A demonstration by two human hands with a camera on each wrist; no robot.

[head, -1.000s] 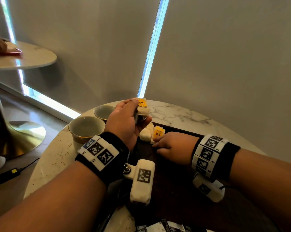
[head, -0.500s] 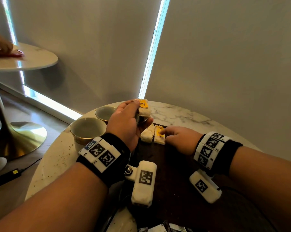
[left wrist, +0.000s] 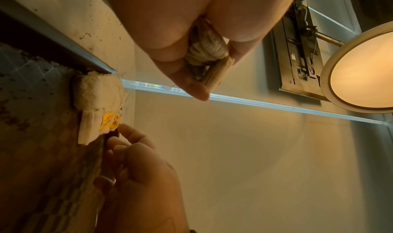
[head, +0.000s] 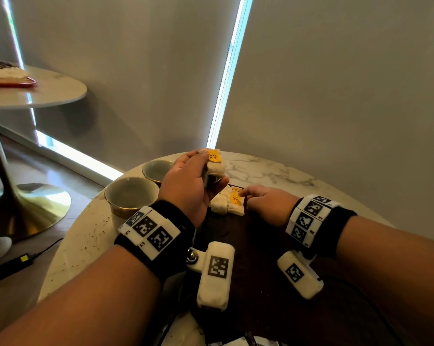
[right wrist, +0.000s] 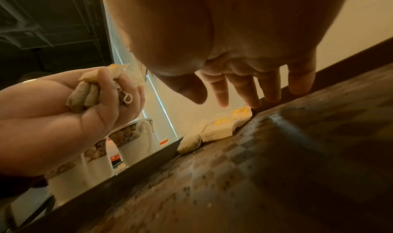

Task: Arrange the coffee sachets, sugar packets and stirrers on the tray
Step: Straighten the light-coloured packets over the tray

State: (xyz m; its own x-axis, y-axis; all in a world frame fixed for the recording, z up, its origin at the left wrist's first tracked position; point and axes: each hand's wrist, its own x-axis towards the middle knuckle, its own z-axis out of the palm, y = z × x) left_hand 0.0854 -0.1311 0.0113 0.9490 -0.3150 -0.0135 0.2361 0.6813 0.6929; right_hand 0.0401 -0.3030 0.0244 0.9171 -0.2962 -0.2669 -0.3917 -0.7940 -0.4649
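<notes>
On the tray [head: 261, 236], sachets [head: 227, 204] apparently touch the right hand [head: 266, 203].

Left hand [head: 191, 181] raised, fingers clenched, right hand [head: 266, 203] low, fingers extended

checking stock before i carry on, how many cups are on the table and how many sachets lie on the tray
cups: 2
sachets lying on the tray: 3
total: 5
The bundle gripped in the left hand is not counted; it is too bunched to tell.
</notes>
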